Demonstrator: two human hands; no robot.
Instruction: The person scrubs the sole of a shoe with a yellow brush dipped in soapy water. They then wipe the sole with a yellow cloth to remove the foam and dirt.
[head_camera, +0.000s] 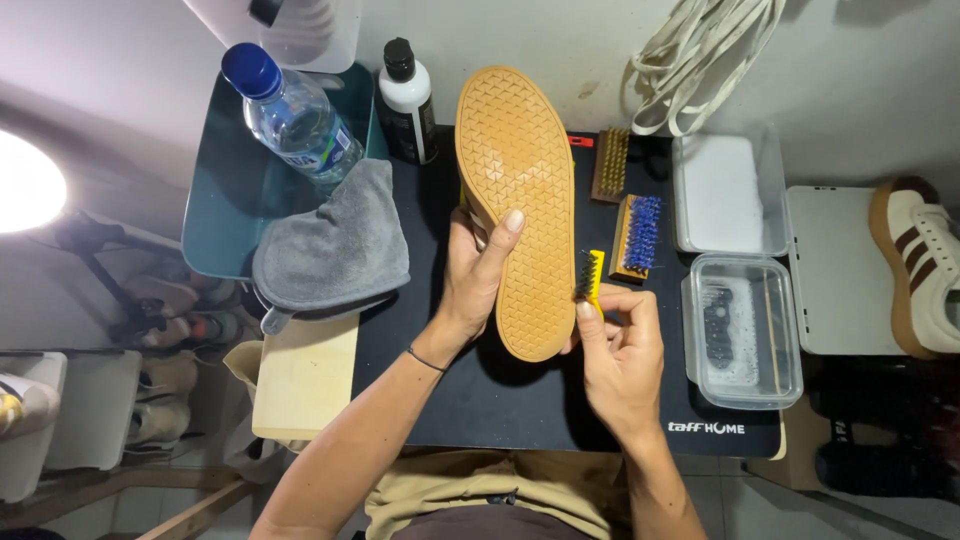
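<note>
A shoe (520, 190) is held upside down over a black mat (470, 400), its tan patterned sole facing me. My left hand (475, 275) grips the shoe from the left side, thumb lying on the sole. My right hand (618, 350) holds a small yellow-handled brush (591, 277) with dark bristles against the sole's right edge near the heel.
A teal tray (225, 190) at the left carries a water bottle (292, 115) and a grey cloth (335, 245). A black-and-white bottle (406, 100), two wooden brushes (628, 215), two clear containers (742, 330), a lid and a second shoe (925, 265) lie behind and right. White laces (700, 60) hang at the back.
</note>
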